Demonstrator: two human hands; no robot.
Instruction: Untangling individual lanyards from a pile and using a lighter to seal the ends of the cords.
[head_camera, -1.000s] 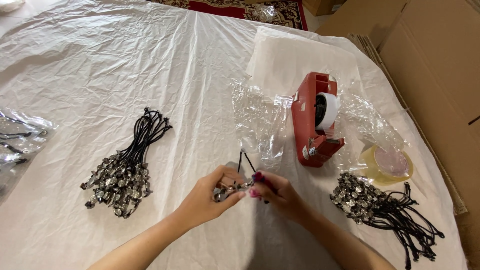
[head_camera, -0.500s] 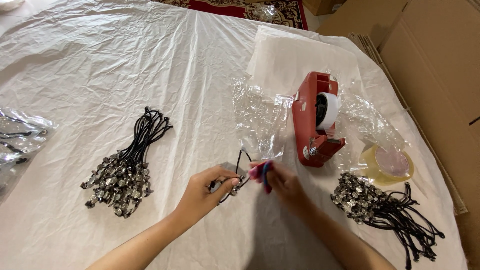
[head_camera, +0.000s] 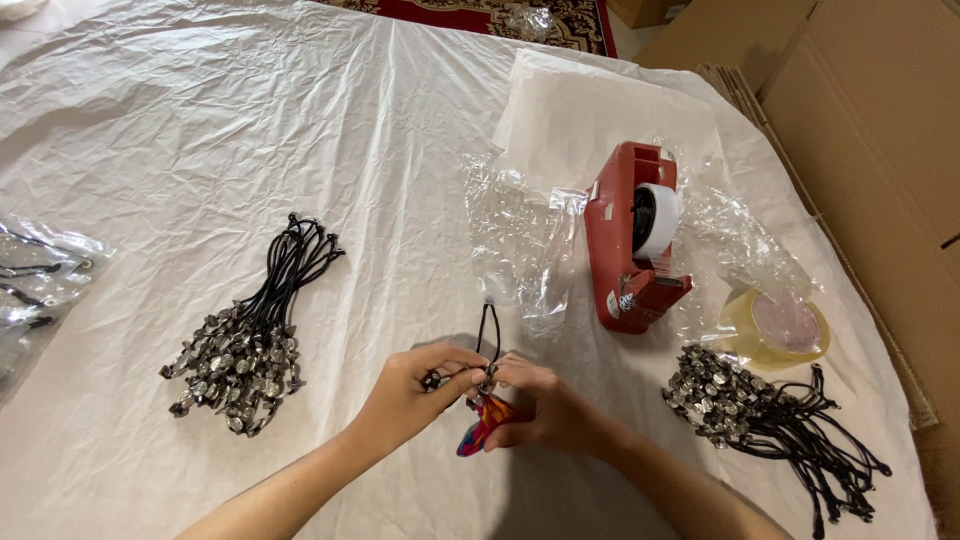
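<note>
Crumpled white sheet (head_camera: 200, 130) covers the surface; patterned red carpet (head_camera: 480, 15) beyond; cardboard (head_camera: 880, 120) rightward

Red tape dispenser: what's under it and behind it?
The red tape dispenser lies on crumpled clear plastic bags, which spread out left and right of it. Behind it lies a white paper sheet. What is directly beneath its base is covered.

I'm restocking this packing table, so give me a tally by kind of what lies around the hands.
Heaps of black-cord charms: 2, one at left, one at right
Red tape dispenser: 1
Loose tape roll: 1
Single charm held between left hand and right hand: 1
Total: 5
</note>
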